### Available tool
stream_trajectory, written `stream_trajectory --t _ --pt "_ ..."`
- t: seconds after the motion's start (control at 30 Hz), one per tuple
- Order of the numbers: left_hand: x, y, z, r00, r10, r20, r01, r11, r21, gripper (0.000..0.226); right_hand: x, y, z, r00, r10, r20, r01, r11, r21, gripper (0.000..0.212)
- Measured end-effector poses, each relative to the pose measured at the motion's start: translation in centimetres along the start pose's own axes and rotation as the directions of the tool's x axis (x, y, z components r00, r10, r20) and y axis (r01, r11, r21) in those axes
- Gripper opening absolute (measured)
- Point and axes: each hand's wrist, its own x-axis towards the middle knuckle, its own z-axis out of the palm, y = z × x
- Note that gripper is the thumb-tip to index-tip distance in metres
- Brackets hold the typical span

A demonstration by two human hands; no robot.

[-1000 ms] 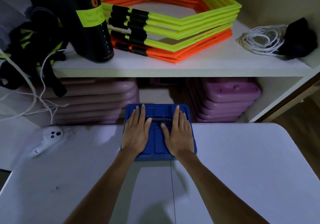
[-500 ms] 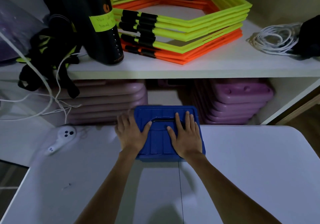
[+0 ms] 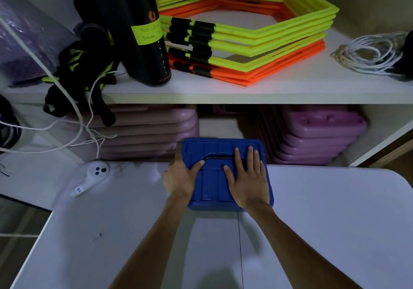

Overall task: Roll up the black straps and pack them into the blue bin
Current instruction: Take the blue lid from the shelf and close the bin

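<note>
At the far edge of the white table (image 3: 324,210), the blue bin (image 3: 214,154) is sitting with its lid on. The right hand (image 3: 248,181) is lying flat on the lid, fingers straight and slightly spread. The left hand (image 3: 178,181) is gripping the bin's left side, thumb on the lid, fingers apparently curling over the edge.

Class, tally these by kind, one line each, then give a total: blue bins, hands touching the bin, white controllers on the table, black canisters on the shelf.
blue bin: 1
hands touching it: 2, the left hand and the right hand
white controller: 1
black canister: 1
Total: 5
</note>
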Motion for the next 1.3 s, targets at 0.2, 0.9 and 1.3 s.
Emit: stream_trajectory --t 0.2,0.9,1.3 --pt "-1.4 1.5 0.5 0.990 0.109 0.093 -0.136 0.926 0.352 0.055 -0.1 -0.2 0.1 1.000 0.004 -0.016 -0.004 1.000 -0.002 0.071" --pt "-1.9 -0.7 2.2 0.938 0.319 0.137 -0.346 0.878 0.329 0.060 0.3 4.8 -3.1 0.838 0.282 0.467 -0.535 0.253 0.806 0.063" --pt "-1.9 -0.9 2.6 0.938 0.318 0.141 -0.348 0.867 0.357 0.057 -0.8 2.1 -2.9 0.924 0.379 -0.049 -0.278 0.755 0.594 0.061"
